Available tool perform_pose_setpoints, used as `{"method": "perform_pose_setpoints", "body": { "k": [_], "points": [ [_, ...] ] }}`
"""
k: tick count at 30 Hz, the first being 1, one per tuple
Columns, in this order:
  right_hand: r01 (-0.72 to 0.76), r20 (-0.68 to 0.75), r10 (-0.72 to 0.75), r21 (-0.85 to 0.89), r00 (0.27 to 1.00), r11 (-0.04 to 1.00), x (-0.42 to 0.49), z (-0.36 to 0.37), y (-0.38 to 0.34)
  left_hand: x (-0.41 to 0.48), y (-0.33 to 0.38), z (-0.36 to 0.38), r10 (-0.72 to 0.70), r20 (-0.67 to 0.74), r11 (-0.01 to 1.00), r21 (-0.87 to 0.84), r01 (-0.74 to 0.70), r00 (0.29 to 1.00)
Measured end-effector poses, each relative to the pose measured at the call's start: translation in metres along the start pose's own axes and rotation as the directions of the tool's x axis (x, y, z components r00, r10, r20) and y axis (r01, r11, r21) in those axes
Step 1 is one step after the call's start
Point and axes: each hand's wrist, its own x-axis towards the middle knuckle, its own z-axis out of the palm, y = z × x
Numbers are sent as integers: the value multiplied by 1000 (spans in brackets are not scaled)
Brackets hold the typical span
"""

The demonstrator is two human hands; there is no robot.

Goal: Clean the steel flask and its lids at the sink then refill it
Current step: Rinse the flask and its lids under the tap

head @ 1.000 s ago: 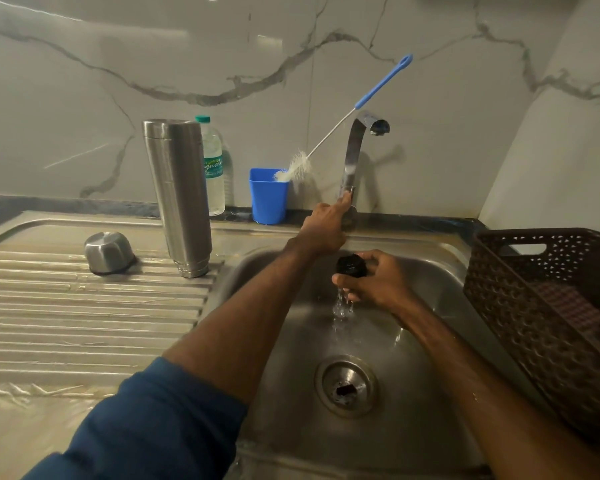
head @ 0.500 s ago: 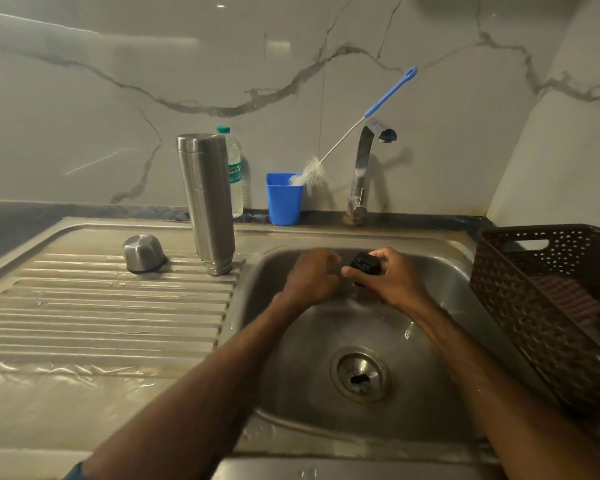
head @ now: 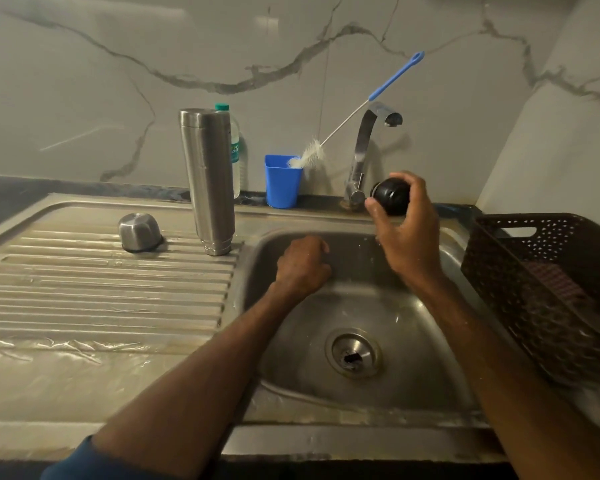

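Sink view: the steel sink fills the lower centre of the frame, and two bare forearms reach in from the bottom edge.
Right side: the right hand is raised at centre right, above the back rim of the basin. Its grip is clamped on the black lid, with the thumb on the near left face and the fingers curled over the top and far side.
Lid: round, dark and glossy, tipped on its side. It is held clear of the basin, just right of the foot of the tap.
Left side: the left hand is lower, at centre frame, inside the basin near its back-left wall. The knuckles face up and the fingers are curled under, so the grip is drawn together with nothing showing in it.
Flask: the steel flask stands upright at the right end of the ribbed draining board, just left of the basin's corner.
Cap: the steel cap sits mouth down on the ribs, left of the flask and apart from it.
Back ledge: a blue cup stands on the dark surface between flask and tap. A bottle brush leans out of it, white bristles at the rim and blue handle slanting to the upper right past the tap.
Behind the flask: a plastic bottle with a green cap, mostly hidden.
Basin floor: the round drain is at lower centre, between the forearms.
Right edge: a dark brown perforated basket stands beside the sink.
Bottom left: a blue sleeve on the left arm.
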Motion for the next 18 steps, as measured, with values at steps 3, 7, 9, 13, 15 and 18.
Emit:
{"method": "perform_pose_setpoints", "body": {
  "k": [3, 7, 9, 13, 15, 18],
  "points": [
    [-306, 586, 434, -310, 684, 900, -24, 12, 27, -3, 2, 0, -6, -1, 1000, 12, 6, 1000],
    [-496, 546, 576, -304, 609, 813, -16, 5, 40, -6, 7, 5, 8, 30, 1000, 16, -9, 1000],
    [-411, 187, 422, -95, 887, 907, -8, 4, 31, -6, 10, 6, 6, 40, 1000, 10, -6, 999],
    [-437, 469, 582, -388, 664, 811, -28, 12, 30, -8, 13, 8, 4, 38, 1000, -6, -3, 999],
    [-498, 474, 640, -402, 605, 769, -27, 11, 26, -8, 13, 7, 2, 42, 1000, -4, -2, 999],
    [-299, 116, 331, -233, 936, 925, -16, 10, 15, -5, 11, 4, -8, 64, 1000, -1, 8, 998]
  ]
}}
